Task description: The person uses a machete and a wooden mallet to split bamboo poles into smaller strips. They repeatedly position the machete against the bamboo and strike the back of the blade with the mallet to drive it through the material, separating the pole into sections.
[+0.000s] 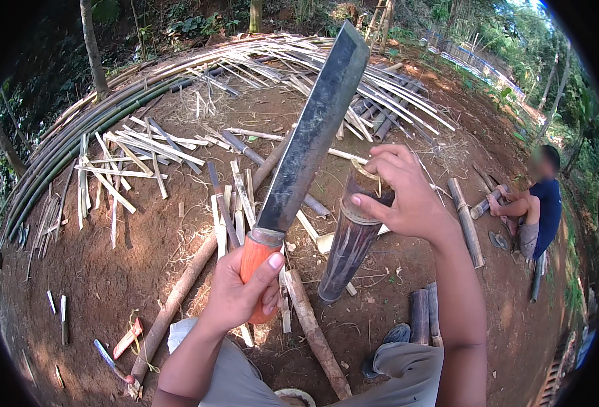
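My left hand (pixel 245 288) is wrapped round the orange wooden handle of a machete (pixel 316 125). Its broad dark blade points up and away, tilted to the right, with a bright edge along the left side. My right hand (pixel 401 193) grips the upper end of a dark bamboo section (pixel 345 254), thumb on the near side and fingers over the rim. The section leans slightly, its lower end near the ground, though whether it touches I cannot tell. A pale split edge shows at its top. Blade and bamboo are apart.
Split bamboo strips (pixel 157 146) lie in piles ahead and left. Long green poles (pixel 82 142) curve behind them. A log (pixel 177 312) crosses near my legs. Another knife (pixel 113 363) lies front left, beside an orange sheath (pixel 128 338). A person (pixel 542 203) sits at right, handling bamboo.
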### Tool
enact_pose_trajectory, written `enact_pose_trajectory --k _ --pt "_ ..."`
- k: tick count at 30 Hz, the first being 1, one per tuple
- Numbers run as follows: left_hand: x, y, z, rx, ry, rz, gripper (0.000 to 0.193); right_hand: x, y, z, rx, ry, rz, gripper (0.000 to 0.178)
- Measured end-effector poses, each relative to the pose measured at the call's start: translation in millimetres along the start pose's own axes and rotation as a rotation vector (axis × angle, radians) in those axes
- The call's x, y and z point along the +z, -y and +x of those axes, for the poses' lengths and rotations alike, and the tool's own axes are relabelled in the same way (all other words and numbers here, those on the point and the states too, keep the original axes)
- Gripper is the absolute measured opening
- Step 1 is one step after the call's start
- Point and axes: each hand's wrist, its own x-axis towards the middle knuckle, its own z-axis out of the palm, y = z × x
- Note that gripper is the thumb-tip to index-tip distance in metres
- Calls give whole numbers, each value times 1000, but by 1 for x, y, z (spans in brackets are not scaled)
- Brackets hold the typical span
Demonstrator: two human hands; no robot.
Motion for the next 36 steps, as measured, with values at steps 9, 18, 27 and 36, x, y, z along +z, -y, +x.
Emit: enact_pose_trajectory --k 9,18,27,36 --pt "3 11 8 -57 -1 75 27 -27 -23 -9 314 131 340 38" --pt "11 4 5 1 1 44 25 14 -5 8 195 -268 182 37" --pt "15 23 15 -111 17 54 26 48 -13 5 387 -330 415 40" --pt "24 19 18 -120 29 262 26 62 -4 -10 315 -429 867 52"
